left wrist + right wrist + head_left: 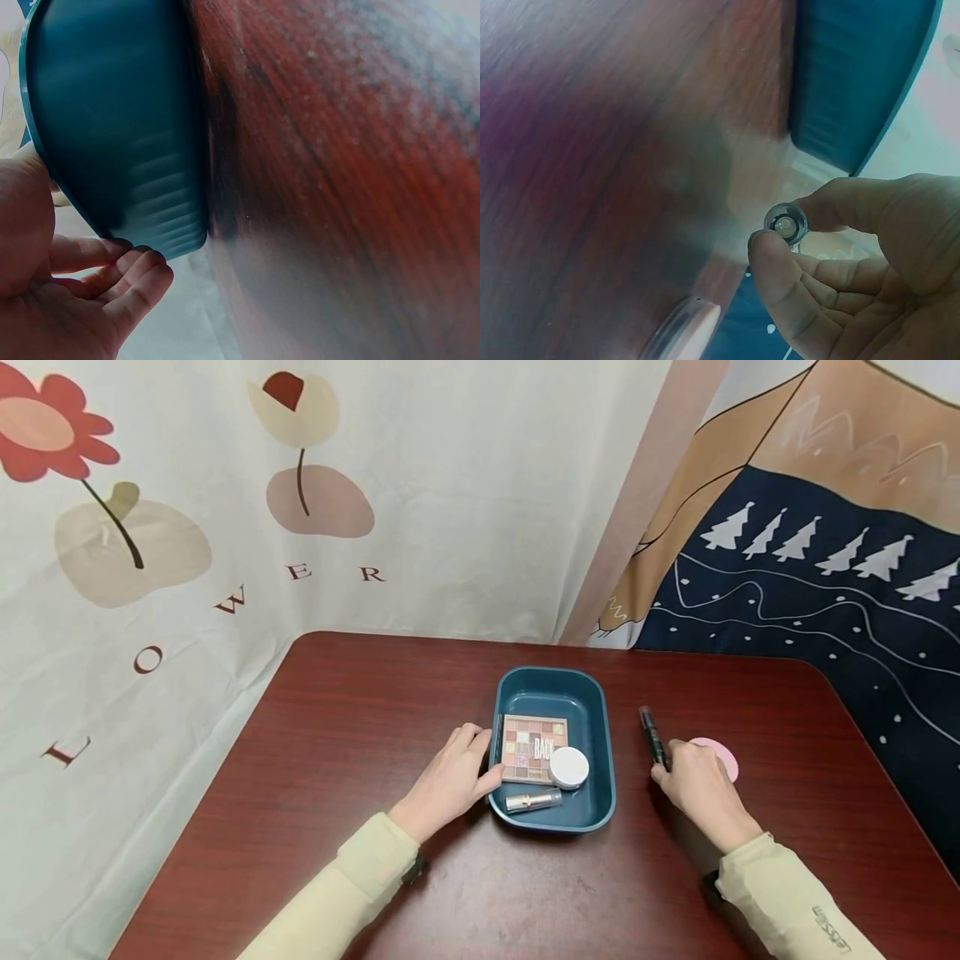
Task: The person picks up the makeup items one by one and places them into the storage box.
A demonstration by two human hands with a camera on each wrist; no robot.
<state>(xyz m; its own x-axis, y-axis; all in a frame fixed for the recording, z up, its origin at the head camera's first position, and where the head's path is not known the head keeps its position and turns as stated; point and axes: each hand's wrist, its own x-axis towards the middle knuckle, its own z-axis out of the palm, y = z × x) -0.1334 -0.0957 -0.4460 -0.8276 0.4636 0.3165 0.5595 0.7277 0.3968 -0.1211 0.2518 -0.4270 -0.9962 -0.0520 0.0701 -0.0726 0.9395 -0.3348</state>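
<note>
My left hand [452,775] holds the left side of a teal plastic tray [609,777], the thumb over its rim and the fingers against the outer wall [120,112]. Inside the tray lie an eyeshadow palette [517,727], a round white-lidded jar [569,767], a lipstick [531,801] with a clear cap, and a slim dark stick [500,735] along the left wall. To the tray's right, my right hand [701,787] pinches a slim black cosmetic tube [651,733] between thumb and fingers. Its round end [785,225] faces the right wrist camera.
A pink round flat case [718,753] lies just beyond the right hand, partly covered by it. The reddish-brown table [360,693] has rounded far corners. Behind it hang a white flower-print curtain [450,527] and a navy curtain with trees [825,602].
</note>
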